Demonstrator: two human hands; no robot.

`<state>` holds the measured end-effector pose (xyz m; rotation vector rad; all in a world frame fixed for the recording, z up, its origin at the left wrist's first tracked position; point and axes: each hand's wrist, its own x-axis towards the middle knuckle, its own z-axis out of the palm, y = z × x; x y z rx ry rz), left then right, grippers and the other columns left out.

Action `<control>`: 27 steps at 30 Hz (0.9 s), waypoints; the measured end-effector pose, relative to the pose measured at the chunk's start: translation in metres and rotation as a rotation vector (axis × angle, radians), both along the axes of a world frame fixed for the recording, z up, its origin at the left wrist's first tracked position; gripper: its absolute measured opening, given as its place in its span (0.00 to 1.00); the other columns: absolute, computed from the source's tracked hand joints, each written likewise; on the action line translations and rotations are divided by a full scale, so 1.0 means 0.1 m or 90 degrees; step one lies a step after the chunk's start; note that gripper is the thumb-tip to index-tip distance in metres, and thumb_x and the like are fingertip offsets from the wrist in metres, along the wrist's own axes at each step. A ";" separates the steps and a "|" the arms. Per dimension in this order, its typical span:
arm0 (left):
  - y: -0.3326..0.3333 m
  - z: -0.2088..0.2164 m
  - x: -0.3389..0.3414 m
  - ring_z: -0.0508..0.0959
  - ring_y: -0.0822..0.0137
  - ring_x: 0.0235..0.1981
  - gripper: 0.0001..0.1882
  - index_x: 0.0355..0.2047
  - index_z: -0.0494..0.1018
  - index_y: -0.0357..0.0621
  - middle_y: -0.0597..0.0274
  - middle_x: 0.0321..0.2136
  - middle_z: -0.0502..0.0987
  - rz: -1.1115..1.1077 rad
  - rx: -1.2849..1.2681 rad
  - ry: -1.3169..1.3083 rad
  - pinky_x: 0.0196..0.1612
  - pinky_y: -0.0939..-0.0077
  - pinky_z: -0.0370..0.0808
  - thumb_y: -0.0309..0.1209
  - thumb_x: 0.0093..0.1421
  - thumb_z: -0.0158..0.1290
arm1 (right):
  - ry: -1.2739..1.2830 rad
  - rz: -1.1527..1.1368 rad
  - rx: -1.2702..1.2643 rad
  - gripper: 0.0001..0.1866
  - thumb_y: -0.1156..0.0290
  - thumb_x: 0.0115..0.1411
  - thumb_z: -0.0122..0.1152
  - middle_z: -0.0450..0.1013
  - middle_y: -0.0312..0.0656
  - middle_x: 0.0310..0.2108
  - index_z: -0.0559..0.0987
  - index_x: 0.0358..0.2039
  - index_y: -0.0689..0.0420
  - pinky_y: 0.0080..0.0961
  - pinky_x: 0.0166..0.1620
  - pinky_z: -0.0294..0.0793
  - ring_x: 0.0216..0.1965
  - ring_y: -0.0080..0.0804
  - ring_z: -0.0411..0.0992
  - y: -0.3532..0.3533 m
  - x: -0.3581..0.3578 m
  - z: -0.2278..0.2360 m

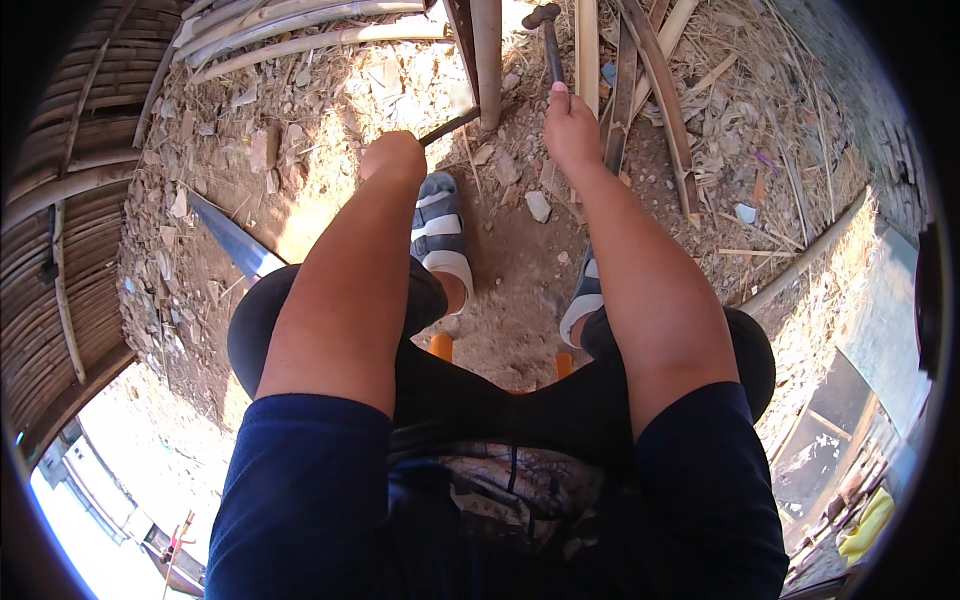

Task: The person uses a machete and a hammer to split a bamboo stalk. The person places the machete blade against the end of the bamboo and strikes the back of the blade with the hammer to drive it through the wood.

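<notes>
My right hand point(573, 132) is closed around the handle of a hammer point(553, 52), whose dark head points away from me at the top of the view. My left hand point(393, 156) is wrapped round a dark, narrow metal bar point(450, 127); its grip end is hidden in the fist. The bar slants up to the right, and its far end meets or overlaps the foot of a bamboo pole point(487, 65). Beside the pole runs a thin dark strip point(462, 50). Whether bar and pole touch I cannot tell.
Split bamboo strips point(660, 100) lie beyond my right hand, and long poles point(320, 45) at the far left. A flat bluish blade-like piece point(232, 237) rests by my left knee. Stones and brick bits point(264, 148) litter the dirt. A slatted bamboo wall point(60, 270) stands left.
</notes>
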<state>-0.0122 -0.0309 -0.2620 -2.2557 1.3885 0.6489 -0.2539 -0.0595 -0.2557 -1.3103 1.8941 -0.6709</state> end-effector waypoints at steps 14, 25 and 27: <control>0.00 -0.02 0.04 0.83 0.54 0.51 0.16 0.47 0.83 0.48 0.53 0.48 0.83 -0.028 0.007 0.011 0.50 0.59 0.81 0.37 0.61 0.61 | 0.039 0.079 0.154 0.34 0.44 0.74 0.38 0.76 0.62 0.49 0.79 0.49 0.65 0.48 0.57 0.71 0.54 0.62 0.73 0.02 -0.09 -0.12; -0.03 -0.01 0.01 0.83 0.53 0.51 0.15 0.47 0.82 0.47 0.53 0.49 0.83 -0.014 0.019 -0.011 0.50 0.59 0.81 0.38 0.62 0.61 | 0.115 0.201 0.248 0.33 0.46 0.74 0.37 0.76 0.61 0.52 0.77 0.54 0.65 0.49 0.61 0.68 0.56 0.62 0.72 0.32 -0.14 -0.44; 0.02 -0.07 0.05 0.83 0.53 0.51 0.16 0.47 0.82 0.47 0.53 0.49 0.83 -0.017 0.015 -0.002 0.50 0.59 0.81 0.38 0.62 0.61 | 0.101 0.172 0.252 0.34 0.46 0.74 0.37 0.76 0.61 0.52 0.78 0.53 0.65 0.49 0.61 0.69 0.56 0.62 0.72 0.33 -0.14 -0.40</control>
